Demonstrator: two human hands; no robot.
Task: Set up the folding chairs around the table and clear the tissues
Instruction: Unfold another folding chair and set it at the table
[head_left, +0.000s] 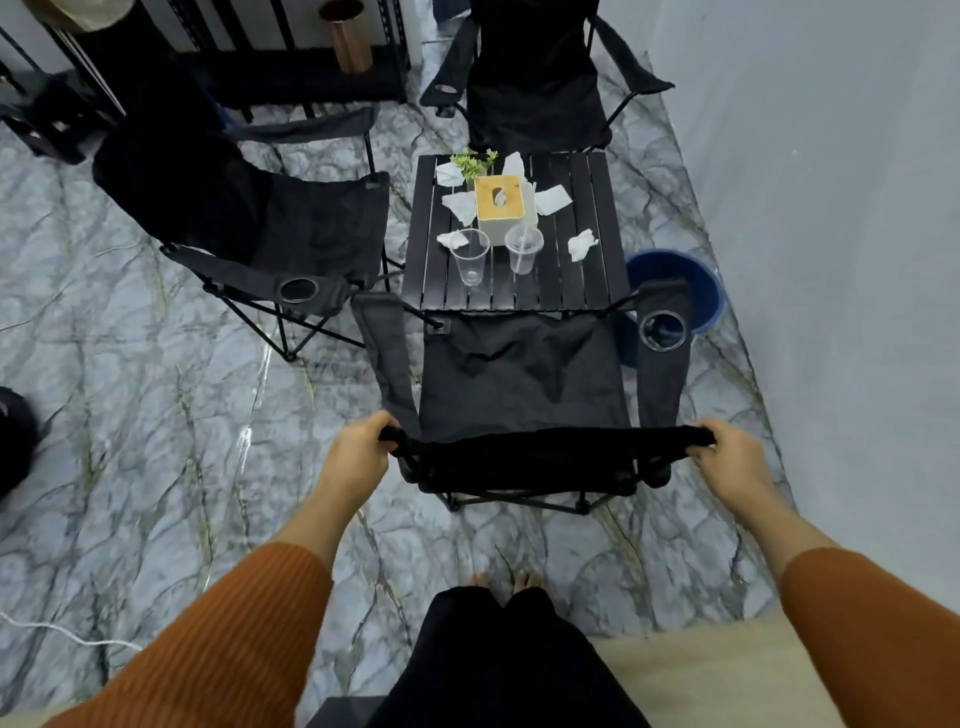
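From where I stand, the person is behind the near chair (519, 384), low in the middle of the frame, with both hands on the top edge of its backrest (545, 449). The left hand (361, 449) is curled round the left corner and the right hand (727, 457) round the right corner, so each grip is closed tight on black fabric. The chair is unfolded with its seat facing away from the person. The backrest runs straight across the frame, about parallel to the near edge of the tabletop (587, 291). The table lies directly up the frame from the grip, and the front of the seat is already at that edge. Any last nudge would be a straight push forward, and I'd judge that neither hand needs to lead. The right armrest sits just beside a blue bucket (675, 275), which looks like the thing to watch. Two more chairs are open, one at the left side (311, 228) and one at the far side (535, 78). The tissues (582, 244) are uncleared, scattered on the tabletop around a tissue box (498, 208) and two clear cups (470, 257). They lie beyond the seat, and the crumpled one at the right is nearer the right hand.
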